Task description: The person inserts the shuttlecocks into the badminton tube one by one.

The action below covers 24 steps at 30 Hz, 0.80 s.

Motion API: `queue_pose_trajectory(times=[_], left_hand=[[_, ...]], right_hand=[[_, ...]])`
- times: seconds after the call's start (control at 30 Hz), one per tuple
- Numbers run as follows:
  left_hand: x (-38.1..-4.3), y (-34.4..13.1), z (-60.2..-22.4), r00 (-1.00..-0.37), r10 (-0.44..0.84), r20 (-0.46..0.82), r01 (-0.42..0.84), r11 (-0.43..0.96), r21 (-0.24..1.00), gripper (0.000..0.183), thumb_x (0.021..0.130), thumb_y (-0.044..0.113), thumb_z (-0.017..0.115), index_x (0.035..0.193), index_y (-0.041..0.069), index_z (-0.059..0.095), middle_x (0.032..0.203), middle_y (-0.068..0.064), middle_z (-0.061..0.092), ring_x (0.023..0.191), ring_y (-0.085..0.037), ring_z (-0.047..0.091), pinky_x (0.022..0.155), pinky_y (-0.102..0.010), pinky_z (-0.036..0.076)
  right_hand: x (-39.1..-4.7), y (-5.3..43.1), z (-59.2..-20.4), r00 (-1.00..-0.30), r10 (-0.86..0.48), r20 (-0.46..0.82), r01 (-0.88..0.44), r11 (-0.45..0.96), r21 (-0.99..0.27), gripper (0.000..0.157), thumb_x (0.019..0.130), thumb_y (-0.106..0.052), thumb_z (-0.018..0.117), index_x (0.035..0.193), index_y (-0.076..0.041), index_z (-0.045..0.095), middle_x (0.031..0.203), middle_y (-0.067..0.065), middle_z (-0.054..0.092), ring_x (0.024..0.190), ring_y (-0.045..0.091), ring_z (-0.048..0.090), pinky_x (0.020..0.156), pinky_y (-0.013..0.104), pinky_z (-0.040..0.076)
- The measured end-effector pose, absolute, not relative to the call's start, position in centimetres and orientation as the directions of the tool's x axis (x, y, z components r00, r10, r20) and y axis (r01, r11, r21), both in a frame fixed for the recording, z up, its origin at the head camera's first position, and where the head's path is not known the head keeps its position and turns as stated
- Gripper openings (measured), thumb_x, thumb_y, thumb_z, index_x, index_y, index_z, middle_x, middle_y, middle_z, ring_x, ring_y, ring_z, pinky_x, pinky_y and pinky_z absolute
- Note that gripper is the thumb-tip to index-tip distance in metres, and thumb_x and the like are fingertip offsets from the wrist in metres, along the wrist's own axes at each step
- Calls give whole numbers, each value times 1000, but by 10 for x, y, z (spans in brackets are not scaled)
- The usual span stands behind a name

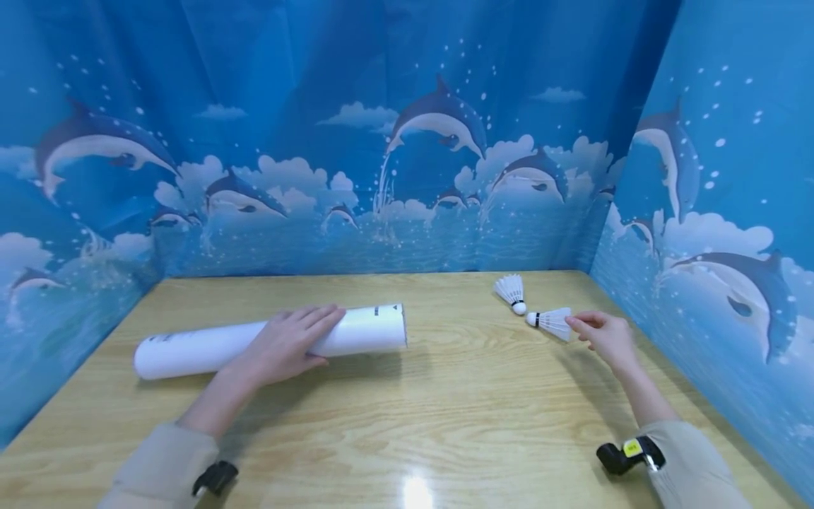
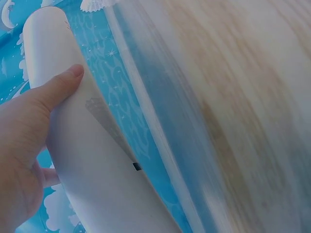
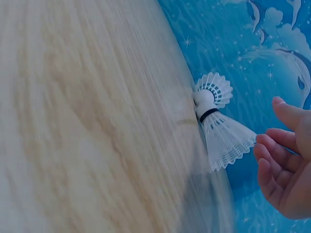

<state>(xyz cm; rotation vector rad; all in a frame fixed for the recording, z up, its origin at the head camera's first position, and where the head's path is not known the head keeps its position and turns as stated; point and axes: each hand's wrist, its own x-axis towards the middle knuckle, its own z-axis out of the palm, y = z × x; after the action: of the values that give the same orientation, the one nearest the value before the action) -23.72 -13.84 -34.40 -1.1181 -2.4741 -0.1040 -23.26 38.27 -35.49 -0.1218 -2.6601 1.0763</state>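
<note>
A white shuttlecock tube (image 1: 375,329) lies across the left of the table. My left hand (image 1: 289,346) grips it from above, and the left wrist view shows the thumb (image 2: 73,73) along the tube's side (image 2: 97,160). To the right, a white shuttlecock (image 1: 550,322) with a black band lies on its side, cork pointing left. My right hand (image 1: 604,336) is at its skirt edge. In the right wrist view the thumb (image 3: 286,112) stands apart from the loosely bent fingers, whose tips are close to the skirt (image 3: 231,141). Whether they touch it is hard to tell.
A second shuttlecock (image 1: 511,291) lies just behind the first, its cork close to the other's cork. The wooden table (image 1: 445,410) ends at a blue dolphin-print curtain (image 1: 286,141) at the back and both sides.
</note>
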Motion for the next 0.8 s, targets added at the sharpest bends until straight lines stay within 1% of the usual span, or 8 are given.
queue_pose_trajectory(times=[0.13, 0.2, 0.3, 0.43, 0.53, 0.63, 0.8], left_hand=[[-237, -139, -344, -587, 702, 403, 734, 671, -100, 87, 67, 34, 82, 140, 9, 40, 135, -13, 48, 116, -33, 50, 86, -55, 47], [-237, -139, -345, -588, 701, 402, 734, 672, -97, 87, 68, 34, 82, 140, 9, 40, 135, -13, 48, 116, -33, 50, 86, -55, 47], [-237, -139, -345, -592, 698, 402, 733, 674, -91, 87, 68, 34, 82, 140, 9, 40, 135, -12, 48, 116, -33, 50, 86, -56, 47], [-238, -139, -345, -595, 698, 399, 732, 676, -90, 87, 68, 34, 82, 140, 9, 40, 136, -13, 48, 117, -33, 49, 86, -56, 46], [-238, -139, -345, -601, 698, 389, 730, 677, -86, 87, 68, 34, 82, 141, 10, 39, 136, -12, 47, 118, -32, 49, 87, -56, 46], [-238, -139, -346, -609, 696, 381, 726, 682, -85, 87, 68, 35, 81, 141, 10, 39, 136, -12, 47, 118, -32, 49, 88, -56, 45], [-238, -141, -346, -612, 690, 387, 719, 689, -93, 88, 68, 36, 81, 141, 10, 39, 136, -12, 47, 118, -32, 49, 88, -56, 45]], right_hand=[[-236, 387, -356, -966, 181, 183, 13, 744, -668, 53, 89, -40, 59, 112, 8, 61, 93, 19, 67, 71, 10, 60, 56, 27, 51], [-238, 389, -357, -972, 167, 163, 19, 752, -659, 54, 90, -40, 59, 114, 8, 60, 95, 20, 67, 73, 12, 61, 57, 29, 52], [-242, 390, -360, -979, 142, 145, 13, 757, -653, 53, 91, -37, 58, 115, 11, 57, 95, 23, 67, 74, 19, 64, 58, 30, 52], [-246, 389, -363, -979, 127, 157, -5, 761, -648, 49, 91, -30, 59, 114, 13, 57, 93, 25, 67, 73, 23, 66, 57, 27, 50], [-248, 389, -367, -976, 144, 164, 6, 770, -638, 45, 91, -27, 60, 113, 13, 58, 97, 25, 66, 72, 19, 65, 59, 23, 48], [-251, 389, -371, -973, 159, 166, 20, 776, -630, 42, 91, -23, 59, 112, 13, 58, 98, 25, 65, 71, 16, 63, 60, 23, 47], [-253, 386, -373, -969, 170, 182, 17, 774, -633, 36, 90, -16, 59, 109, 15, 59, 94, 25, 66, 66, 7, 59, 57, 21, 46]])
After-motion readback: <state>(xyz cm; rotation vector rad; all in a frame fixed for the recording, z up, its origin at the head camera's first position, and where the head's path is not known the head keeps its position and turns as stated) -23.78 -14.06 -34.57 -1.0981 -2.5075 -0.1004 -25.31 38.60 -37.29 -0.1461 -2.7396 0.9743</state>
